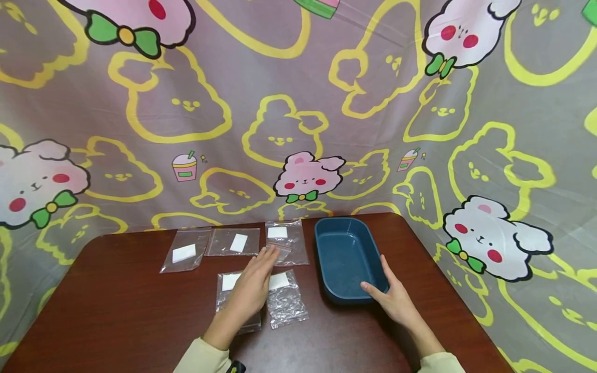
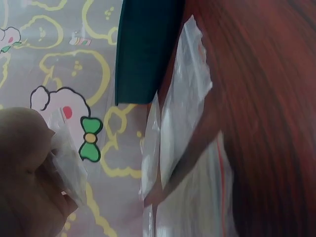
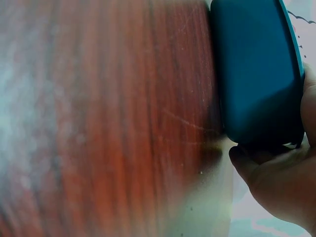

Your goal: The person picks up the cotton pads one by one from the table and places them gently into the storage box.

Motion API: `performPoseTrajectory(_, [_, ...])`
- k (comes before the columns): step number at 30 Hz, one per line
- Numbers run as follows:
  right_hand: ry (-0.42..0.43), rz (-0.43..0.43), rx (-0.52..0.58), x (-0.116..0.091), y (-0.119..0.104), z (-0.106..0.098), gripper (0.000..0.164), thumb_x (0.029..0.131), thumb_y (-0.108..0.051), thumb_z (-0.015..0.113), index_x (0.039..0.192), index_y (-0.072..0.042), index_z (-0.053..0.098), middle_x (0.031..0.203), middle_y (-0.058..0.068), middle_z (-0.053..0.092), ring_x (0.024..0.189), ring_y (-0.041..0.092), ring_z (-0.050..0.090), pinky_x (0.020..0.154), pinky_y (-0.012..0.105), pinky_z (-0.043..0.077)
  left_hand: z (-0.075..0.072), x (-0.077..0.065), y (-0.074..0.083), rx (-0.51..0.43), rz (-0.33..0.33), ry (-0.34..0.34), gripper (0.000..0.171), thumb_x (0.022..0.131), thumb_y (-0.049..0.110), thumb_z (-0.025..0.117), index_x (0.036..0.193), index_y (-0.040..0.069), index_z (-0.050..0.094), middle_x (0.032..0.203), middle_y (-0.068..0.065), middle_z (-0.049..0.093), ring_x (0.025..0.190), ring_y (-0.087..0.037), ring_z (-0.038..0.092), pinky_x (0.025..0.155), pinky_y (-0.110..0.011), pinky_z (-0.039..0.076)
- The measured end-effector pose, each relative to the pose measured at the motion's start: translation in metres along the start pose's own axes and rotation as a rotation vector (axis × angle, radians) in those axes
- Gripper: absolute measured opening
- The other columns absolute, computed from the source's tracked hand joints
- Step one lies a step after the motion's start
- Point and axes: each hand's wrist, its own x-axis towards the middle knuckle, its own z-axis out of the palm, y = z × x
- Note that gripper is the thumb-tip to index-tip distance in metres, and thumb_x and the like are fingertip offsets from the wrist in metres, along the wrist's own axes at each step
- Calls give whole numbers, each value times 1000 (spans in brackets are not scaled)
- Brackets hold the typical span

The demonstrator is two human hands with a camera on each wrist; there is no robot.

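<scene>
My left hand [image 1: 254, 282] pinches a small clear zip bag [image 2: 69, 158], whose reddish seal shows past the fingertips in the head view. Below that hand lie two clear bags with white labels, the right one [image 1: 285, 305] largely in sight and the left one [image 1: 228, 282] partly covered by the hand. A deep blue plastic tub [image 1: 347, 259] with rounded corners and a bare bottom stands to the right. At its near right corner, my right hand [image 1: 394, 298] grips the wall, thumb over the rim and fingers along the outer side.
Three more clear bags with white labels lie along the back of the brown table [image 1: 140, 305]: a left one [image 1: 188, 249], a middle one [image 1: 224, 241] and a right one [image 1: 291, 243]. A cartoon-printed cloth [image 1: 233, 129] hangs behind and at the sides.
</scene>
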Motion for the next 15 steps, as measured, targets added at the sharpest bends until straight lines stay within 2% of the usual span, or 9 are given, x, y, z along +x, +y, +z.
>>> performPoseTrajectory(5, [1, 1, 7, 0, 0, 1, 102, 92, -46, 72, 163, -12, 7, 165, 23, 14, 148, 45, 19, 115, 66, 20, 11, 6, 9, -16, 12, -37, 46, 101, -2, 50, 147, 2, 50, 152, -19, 44, 143, -37, 37, 117, -53, 26])
performPoseTrajectory(15, [7, -5, -3, 0, -1, 1, 102, 92, -46, 71, 163, -11, 7, 165, 22, 13, 148, 44, 18, 116, 65, 20, 30, 18, 33, 14, 59, -115, 48, 101, -1, 50, 149, 6, 49, 154, -14, 42, 144, -34, 37, 117, -51, 28])
